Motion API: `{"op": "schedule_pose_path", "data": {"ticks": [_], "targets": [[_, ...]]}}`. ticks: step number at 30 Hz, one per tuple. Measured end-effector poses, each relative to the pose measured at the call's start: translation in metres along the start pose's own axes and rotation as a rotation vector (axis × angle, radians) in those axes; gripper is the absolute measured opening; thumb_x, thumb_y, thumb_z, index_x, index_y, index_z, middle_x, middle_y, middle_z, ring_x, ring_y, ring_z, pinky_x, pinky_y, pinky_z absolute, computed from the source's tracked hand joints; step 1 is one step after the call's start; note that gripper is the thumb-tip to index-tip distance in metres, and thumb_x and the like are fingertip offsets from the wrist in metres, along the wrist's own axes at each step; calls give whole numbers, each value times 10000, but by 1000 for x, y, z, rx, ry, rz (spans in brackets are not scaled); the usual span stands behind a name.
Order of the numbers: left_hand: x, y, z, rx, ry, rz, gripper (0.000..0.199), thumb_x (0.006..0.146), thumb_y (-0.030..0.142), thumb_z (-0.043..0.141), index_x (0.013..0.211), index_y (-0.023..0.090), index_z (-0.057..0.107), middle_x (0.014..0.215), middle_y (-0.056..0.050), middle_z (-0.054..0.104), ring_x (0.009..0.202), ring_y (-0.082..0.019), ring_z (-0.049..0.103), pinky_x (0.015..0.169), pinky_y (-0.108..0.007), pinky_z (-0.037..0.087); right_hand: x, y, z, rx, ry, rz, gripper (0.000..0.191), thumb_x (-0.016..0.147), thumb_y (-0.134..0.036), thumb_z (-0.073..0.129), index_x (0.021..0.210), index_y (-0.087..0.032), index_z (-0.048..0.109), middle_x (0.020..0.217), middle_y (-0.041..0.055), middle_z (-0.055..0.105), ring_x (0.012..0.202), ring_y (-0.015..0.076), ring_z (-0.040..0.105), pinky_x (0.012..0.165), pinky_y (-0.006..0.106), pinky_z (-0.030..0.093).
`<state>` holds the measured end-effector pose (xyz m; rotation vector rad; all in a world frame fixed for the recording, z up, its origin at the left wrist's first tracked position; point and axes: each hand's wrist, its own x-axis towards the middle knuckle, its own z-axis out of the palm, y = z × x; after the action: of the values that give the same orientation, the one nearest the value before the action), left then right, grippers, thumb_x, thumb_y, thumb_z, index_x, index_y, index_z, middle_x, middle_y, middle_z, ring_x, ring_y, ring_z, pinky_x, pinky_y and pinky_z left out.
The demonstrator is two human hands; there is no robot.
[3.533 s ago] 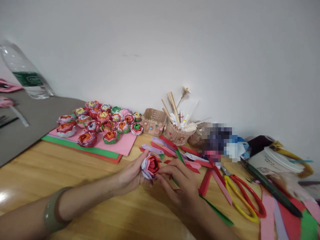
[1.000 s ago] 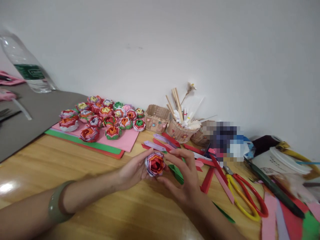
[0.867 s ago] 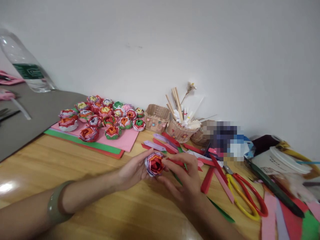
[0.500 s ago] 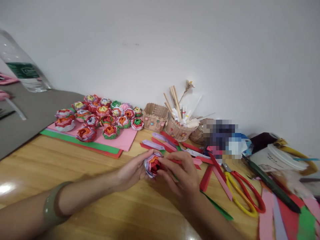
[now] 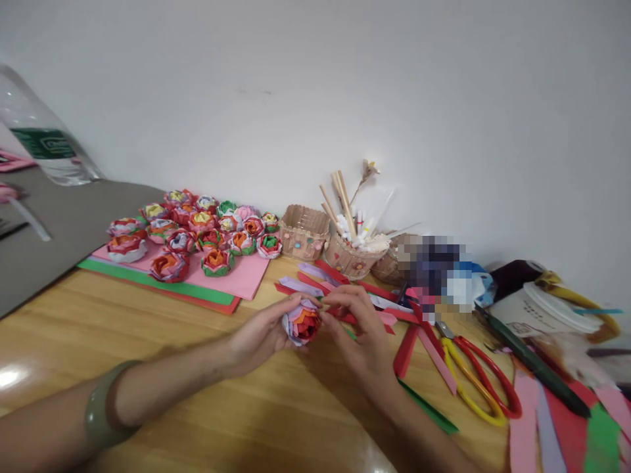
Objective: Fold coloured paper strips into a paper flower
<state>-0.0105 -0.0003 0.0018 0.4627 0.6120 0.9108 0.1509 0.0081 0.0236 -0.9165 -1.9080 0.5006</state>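
The left hand is closed around a round rose-like flower of layered folded paper, with lilac and white outer petals, an orange ring and a dark red heart; it is held above the counter. At its three o'clock edge, the right hand has thumb and fingertips drawn close to the petals; whether they pinch anything is too small to tell. A smooth grey-green bangle circles the left wrist.

From the held flower, a cluster of similar many-coloured paper flowers sits at ten o'clock, mostly on a smooth pink paper sheet overlapping a green one. At twelve stands a tan ridged basket dotted with coloured bits; between one and two, a matching basket bristles with wooden sticks and white rods. Flat, pointed red, pink, lilac and green paper strips spread from one to four. Near three lie scissors with yellow and red handles.

The counter is glossy, pale grained wood, with a matte grey mat towards ten and a plain whitish wall behind, faintly smudged.

At ten, a clear plastic bottle wears a green label with blurred white lettering; at three, a lidded white tub carries dark print, illegible.
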Motion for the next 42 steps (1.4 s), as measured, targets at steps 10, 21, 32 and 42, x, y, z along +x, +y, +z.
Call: {"op": "schedule_pose_path", "data": {"ticks": [10,21,32,42], "targets": [[1,0,0,-31,-43,-30,265,851,338,494,909,156,679,836,-52,682,751,-131,575,700,-234,415,-11,7,0,-244,-59,-469,315,773,-46,538,1042,-200,593,837,60,611,788,177,554,677,325,474],[-2,-3,3,140,-61,262,267,849,311,520,1103,245,568,1099,-40,599,973,-157,537,841,-275,397,-3,-1,1,-91,-10,-110,118,766,-85,578,802,-183,632,755,43,603,732,153,570,639,283,469],[4,-4,-10,720,36,625,341,811,292,573,1149,308,533,1201,-23,521,1138,-213,438,991,-344,297,0,-3,1,-83,-53,15,103,770,-121,574,768,-193,648,728,28,612,694,145,567,580,254,443],[3,-6,-4,700,5,681,440,674,241,717,1098,306,622,1076,-52,465,1082,-229,418,930,-353,379,-2,-4,3,-260,34,-24,129,727,-106,551,630,-190,559,640,15,579,602,138,536,533,257,431]]}}
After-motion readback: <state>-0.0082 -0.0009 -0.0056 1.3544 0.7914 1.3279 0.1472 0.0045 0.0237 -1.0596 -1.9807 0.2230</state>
